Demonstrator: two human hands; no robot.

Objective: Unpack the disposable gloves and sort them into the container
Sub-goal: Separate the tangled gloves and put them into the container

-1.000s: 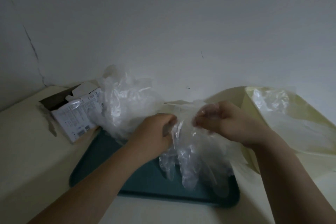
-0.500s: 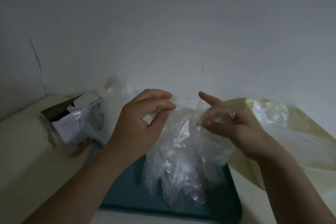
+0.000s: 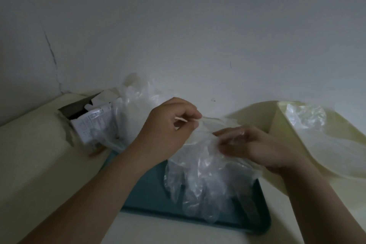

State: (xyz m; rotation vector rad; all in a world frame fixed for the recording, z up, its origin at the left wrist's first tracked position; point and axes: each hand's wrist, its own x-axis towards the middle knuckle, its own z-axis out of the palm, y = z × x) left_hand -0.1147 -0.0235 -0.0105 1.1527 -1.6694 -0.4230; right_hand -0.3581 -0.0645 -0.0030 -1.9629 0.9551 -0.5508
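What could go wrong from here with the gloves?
1. The left hand and right hand both pinch thin film. The clear gloves look stuck in layers, so pulling may tear one or carry several at once.
2. The gloves hang over the teal tray, not the yellow container; a slip probably lands them on the tray.
3. The loose pile by the box sits near the left forearm and could get dragged.
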